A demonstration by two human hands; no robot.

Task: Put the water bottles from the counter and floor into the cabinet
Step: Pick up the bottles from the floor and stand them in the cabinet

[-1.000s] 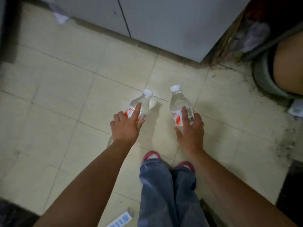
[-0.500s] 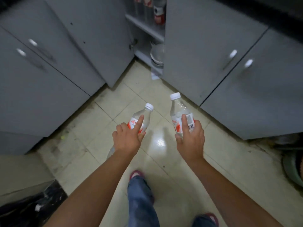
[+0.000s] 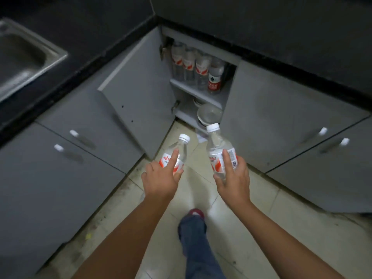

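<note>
Nearest the camera, 2 bare forearms reach forward over a jeans leg and a red shoe set on the pale, glossy tile floor, which is grimy along the cabinet bases.

The left hand grips the left bottle round its labelled waist, fingers wrapped and forefinger laid straight up the side. The right hand holds the right bottle the same way. Both bottles are clear, thin-walled plastic cylinders with white screw caps and red-and-white labels. They are carried caps forward and tilted toward the cupboard, probably so each can go in base down without regripping. Holding at the label, near the middle, likely keeps the soft walls from buckling and leaves the base free to land on a shelf.

Beyond them the grey door of the corner cabinet stands swung wide to the left, flat and matte, leaving a narrow opening. On the upper shelf a row of bottles stands upright and packed side by side, 1 with a red-and-black label at the right. Room for more there looks tight; I cannot tell how deep the shelf runs. Below sit stacked white bowls, smooth and round.

Farthest, the counter is dark, with a steel sink at the left.
</note>
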